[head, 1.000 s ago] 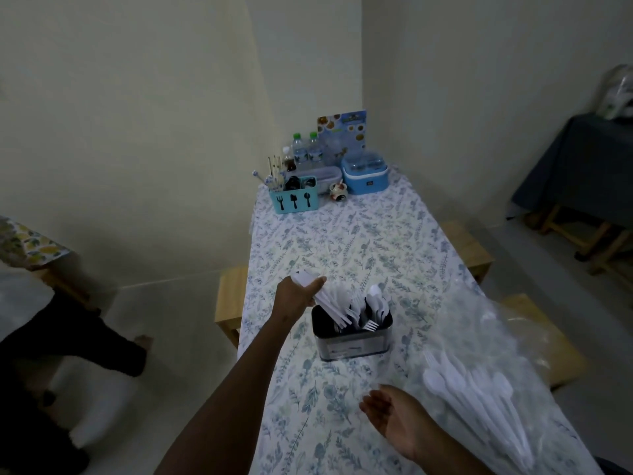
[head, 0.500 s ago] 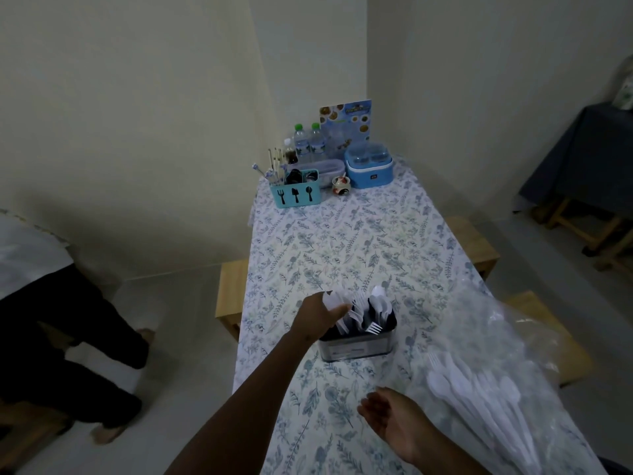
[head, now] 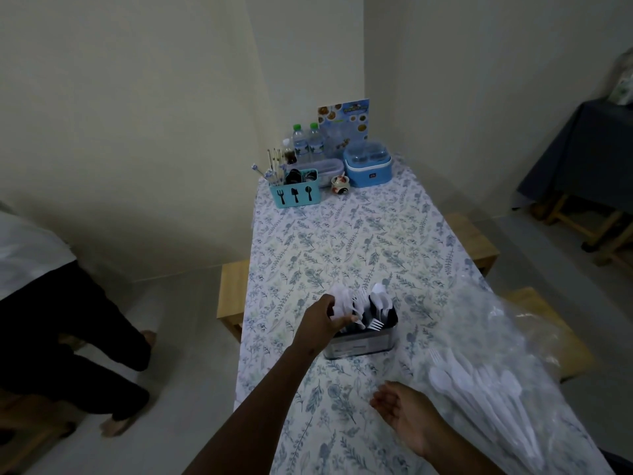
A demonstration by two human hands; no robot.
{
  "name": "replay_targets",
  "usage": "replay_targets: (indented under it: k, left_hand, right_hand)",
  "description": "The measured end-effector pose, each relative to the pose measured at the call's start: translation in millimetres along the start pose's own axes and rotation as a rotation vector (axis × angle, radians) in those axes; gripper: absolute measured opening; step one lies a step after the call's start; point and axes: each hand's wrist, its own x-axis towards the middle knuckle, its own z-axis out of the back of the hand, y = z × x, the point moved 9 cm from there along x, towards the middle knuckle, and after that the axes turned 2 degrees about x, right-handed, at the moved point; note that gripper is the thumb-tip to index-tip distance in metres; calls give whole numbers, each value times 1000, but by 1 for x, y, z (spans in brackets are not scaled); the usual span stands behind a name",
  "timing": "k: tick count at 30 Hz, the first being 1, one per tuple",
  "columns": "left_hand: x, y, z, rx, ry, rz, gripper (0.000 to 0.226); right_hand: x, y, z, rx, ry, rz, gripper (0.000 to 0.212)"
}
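Lowering a bunch of white plastic spoons and forks (head: pixel 343 303) into the left end of a rectangular metal cutlery holder with a dark inside (head: pixel 363 349), the left hand (head: pixel 320 322) has sunk since a second ago from above the rim to level with it. Its fingers are curled tight round the handles. The batch looks all but seated, with only the release to come. The right hand (head: pixel 402 411) has stayed put, palm up and fingers relaxed, holding nothing, just beside the clear plastic bag of spare white cutlery (head: pixel 513 337).

A bystander in dark trousers (head: pixel 78 323) stands well apart at far left, and a pale wooden stool (head: pixel 231 293) juts out under the near left edge of the floral-clothed table (head: pixel 342 241). The holder sits near that edge, so any nudge is safer inward. Bare cloth lies beyond the holder, while the bag crowds the right side up to its edge.
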Motion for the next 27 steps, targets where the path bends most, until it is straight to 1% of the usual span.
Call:
replay_targets:
  k: [3,5,7,9,12,17,21,25,27]
  left_hand:
    - [-10,-3,4,3,-31,4,49]
    - [-18,-4,7,-1,-81,-11,46]
    - [-31,-10,12,15,-169,-55,45]
    - [-47,-18,15,100,-274,-112,41]
    - [-72,-32,9,156,-338,-215,35]
    - [-91,-36,-38,120,-176,-300,25]
    - [-107,-47,-87,83,23,-418,13]
    - [-119,-54,-137,72,186,-477,12]
    - [-126,-60,-161,84,251,-493,13]
  right_hand:
    - [-1,7,2,-33,-13,68,13]
    - [-5,14,3,-68,-8,123,11]
    - [-9,20,4,-98,14,185,8]
    - [-11,23,7,-111,18,223,6]
    - [-12,24,16,-146,-5,261,6]
    - [-18,21,45,-182,-63,316,7]
    - [-28,19,78,-185,-122,358,9]
    - [-40,20,119,-188,-209,408,9]
    - [-46,23,140,-254,-276,455,8]
